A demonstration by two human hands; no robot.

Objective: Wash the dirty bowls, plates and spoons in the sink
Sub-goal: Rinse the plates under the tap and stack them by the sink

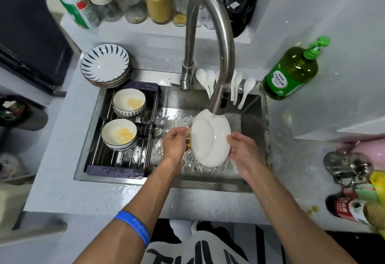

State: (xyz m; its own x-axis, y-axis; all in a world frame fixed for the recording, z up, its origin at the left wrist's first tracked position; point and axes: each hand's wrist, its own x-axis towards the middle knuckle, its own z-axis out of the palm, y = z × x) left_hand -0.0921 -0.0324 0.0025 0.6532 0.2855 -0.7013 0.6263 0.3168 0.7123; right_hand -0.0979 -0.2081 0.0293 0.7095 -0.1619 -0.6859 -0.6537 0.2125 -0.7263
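Both hands worked over the sink: right hand gripped white plate rim under faucet, left hand pinched yellow sponge against it.

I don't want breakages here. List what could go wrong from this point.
1. The white plate is wet and tilted under the faucet; the right hand grips only its rim, so it may slip into the sink.
2. Its top edge sits close to the faucet head and could knock it.

Bright, even overhead light; glare on the wet sink; wide-angle bending and blur toward edges.
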